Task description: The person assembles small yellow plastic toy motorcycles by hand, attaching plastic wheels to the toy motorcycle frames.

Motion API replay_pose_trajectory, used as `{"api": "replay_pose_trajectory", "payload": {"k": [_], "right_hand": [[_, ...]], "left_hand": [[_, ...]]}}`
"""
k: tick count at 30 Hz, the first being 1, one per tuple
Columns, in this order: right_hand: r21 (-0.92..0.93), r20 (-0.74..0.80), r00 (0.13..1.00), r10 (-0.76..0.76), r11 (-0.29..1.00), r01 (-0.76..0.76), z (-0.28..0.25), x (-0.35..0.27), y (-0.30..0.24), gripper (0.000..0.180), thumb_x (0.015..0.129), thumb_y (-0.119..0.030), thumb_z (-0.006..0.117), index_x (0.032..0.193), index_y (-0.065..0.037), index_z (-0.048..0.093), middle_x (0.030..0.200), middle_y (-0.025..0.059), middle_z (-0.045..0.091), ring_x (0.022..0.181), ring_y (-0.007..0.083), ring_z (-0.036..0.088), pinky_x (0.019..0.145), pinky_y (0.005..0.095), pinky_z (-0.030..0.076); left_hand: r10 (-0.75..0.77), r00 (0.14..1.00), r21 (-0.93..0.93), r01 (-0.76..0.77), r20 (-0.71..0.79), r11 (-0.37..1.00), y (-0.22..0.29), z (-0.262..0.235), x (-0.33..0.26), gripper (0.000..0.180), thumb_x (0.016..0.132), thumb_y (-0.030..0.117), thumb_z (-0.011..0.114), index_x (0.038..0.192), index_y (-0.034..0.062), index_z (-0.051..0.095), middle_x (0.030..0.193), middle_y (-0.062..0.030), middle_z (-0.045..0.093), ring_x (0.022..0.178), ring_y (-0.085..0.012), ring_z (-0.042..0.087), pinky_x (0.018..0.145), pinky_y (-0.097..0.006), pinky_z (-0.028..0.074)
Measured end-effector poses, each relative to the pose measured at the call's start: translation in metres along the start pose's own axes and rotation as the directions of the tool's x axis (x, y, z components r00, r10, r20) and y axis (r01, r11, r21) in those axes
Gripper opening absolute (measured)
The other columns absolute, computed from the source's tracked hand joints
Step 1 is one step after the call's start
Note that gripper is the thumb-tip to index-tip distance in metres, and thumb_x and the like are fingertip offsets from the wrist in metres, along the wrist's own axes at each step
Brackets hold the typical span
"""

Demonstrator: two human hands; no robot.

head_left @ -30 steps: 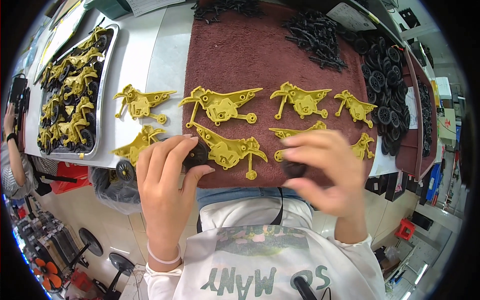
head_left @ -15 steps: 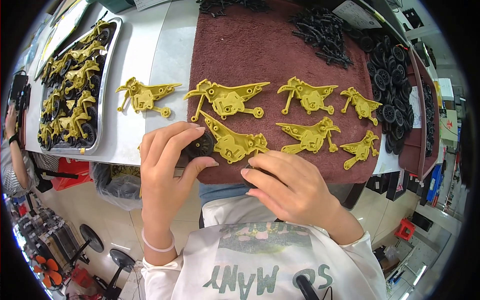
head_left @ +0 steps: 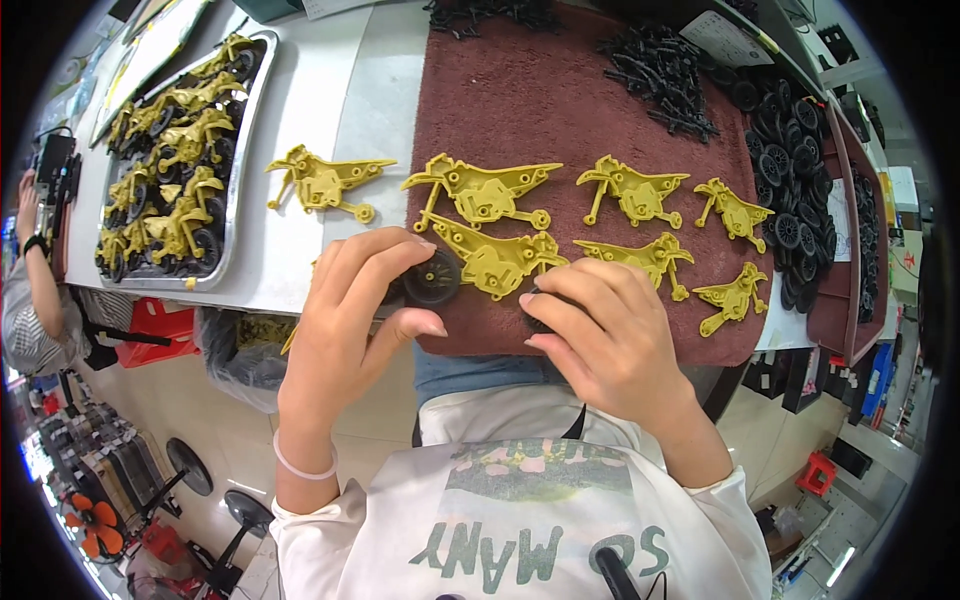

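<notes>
My left hand (head_left: 345, 315) curls around a black toy wheel (head_left: 432, 278), which shows between its fingertips and thumb; a darker piece behind it is mostly hidden. Beside that wheel, a yellow motorcycle body half (head_left: 495, 262) lies on the maroon cloth (head_left: 500, 100). My right hand (head_left: 615, 340) has its fingers closed on another black wheel (head_left: 537, 312), largely covered by them, at the right end of the same body half. Farther away, a row of similar halves holds a large one (head_left: 480, 192) and a smaller one (head_left: 633, 190). Another half (head_left: 645, 262) lies just beyond my right hand.
A metal tray (head_left: 238, 180) of assembled yellow motorcycles stands at the left. Black wheels (head_left: 790, 190) are heaped at the right, near a pile of thin black parts (head_left: 665, 80). One body half (head_left: 325, 183) rests on the white table. At far left, another person's arm (head_left: 38, 270) reaches in.
The whole view has shifted, so the scene sits farther right. My left thumb stands farther from the wheel, which shows more fully. My right fingertips have moved slightly right.
</notes>
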State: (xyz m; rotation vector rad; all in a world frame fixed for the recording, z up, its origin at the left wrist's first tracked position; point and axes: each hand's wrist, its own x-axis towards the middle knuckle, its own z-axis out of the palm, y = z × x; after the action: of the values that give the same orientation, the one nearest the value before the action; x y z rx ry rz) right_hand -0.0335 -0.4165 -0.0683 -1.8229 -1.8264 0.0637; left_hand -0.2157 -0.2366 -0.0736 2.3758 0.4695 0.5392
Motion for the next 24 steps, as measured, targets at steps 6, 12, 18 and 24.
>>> {"api": "replay_pose_trajectory", "payload": {"k": [6,12,18,24], "right_hand": [[0.003,0.008,1.000,0.013,1.000,-0.013,0.000,0.000,0.000,0.040,0.073,-0.015,0.072,0.111,-0.006,0.063,0.114,0.0067,0.058,0.108,0.0257,0.055,0.092,0.0402,0.045],[0.016,-0.011,0.999,0.030,0.999,-0.030,0.001,0.000,-0.001,0.047,0.072,-0.017,0.073,0.116,-0.008,0.061,0.115,0.0068,0.058,0.108,0.0256,0.055,0.092,0.0397,0.044],[0.043,-0.030,0.999,0.025,0.999,-0.023,-0.001,0.000,0.002,0.045,0.072,-0.017,0.074,0.115,-0.009,0.062,0.116,0.0070,0.058,0.108,0.0259,0.055,0.092,0.0400,0.043],[0.069,-0.058,0.996,0.074,0.995,-0.070,0.002,-0.004,0.007,0.042,0.074,-0.017,0.076,0.114,-0.010,0.064,0.115,0.0071,0.059,0.106,0.0278,0.056,0.090,0.0426,0.044]], "left_hand": [[0.230,0.973,0.124,-0.224,-0.034,0.967,-0.021,-0.005,0.003,0.032,0.077,-0.004,0.063,0.108,-0.0001,0.064,0.109,-0.0119,0.062,0.096,-0.0302,0.062,0.082,-0.038,0.051],[0.474,0.879,0.197,-0.472,0.041,0.859,-0.029,-0.019,0.015,0.037,0.066,-0.006,0.062,0.103,-0.0004,0.066,0.100,-0.0114,0.062,0.084,-0.0278,0.065,0.068,-0.036,0.055],[0.528,0.846,0.289,-0.524,0.070,0.801,-0.033,-0.032,0.017,0.035,0.067,-0.005,0.063,0.102,-0.0008,0.066,0.099,-0.0132,0.062,0.084,-0.0299,0.065,0.069,-0.037,0.055],[-0.004,0.964,0.406,0.117,-0.267,0.906,-0.004,-0.027,-0.014,0.027,0.090,-0.003,0.057,0.115,0.0015,0.065,0.111,-0.0145,0.063,0.111,-0.0320,0.058,0.092,-0.039,0.048]]}}
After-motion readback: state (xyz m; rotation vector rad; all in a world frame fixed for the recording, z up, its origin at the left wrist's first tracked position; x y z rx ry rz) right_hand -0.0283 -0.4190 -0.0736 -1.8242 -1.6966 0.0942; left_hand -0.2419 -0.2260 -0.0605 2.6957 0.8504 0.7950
